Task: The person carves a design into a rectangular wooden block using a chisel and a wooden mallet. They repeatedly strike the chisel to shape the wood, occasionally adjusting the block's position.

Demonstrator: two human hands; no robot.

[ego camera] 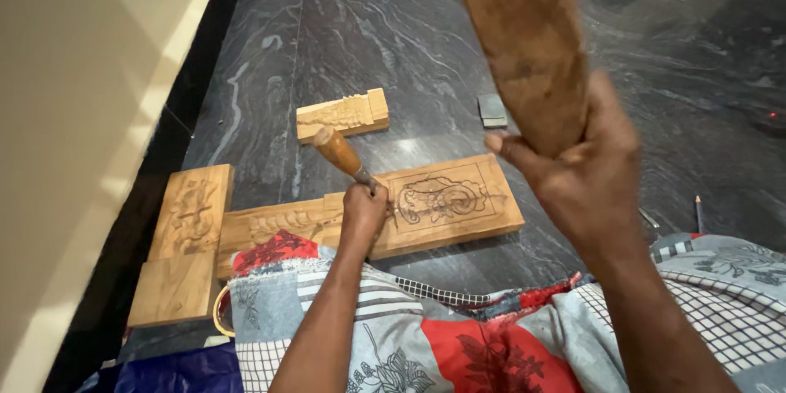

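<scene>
The wooden mallet (524, 41) runs off the top edge. The chisel (344, 155) tip is hidden behind the left hand (364, 209). Patterned cloth (458, 336) covers the long carved plank's (446, 201) near edge.

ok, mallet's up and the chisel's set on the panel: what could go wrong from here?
1. The left hand grips the chisel low on its shaft, close under the handle; a stroke of the wooden mallet in the right hand that misses could hit the knuckles.
2. The carved panel lies unclamped on the polished stone floor; it may slide under a blow.
3. The chisel tip sits at the outlined motif; a slip could gouge it.
</scene>
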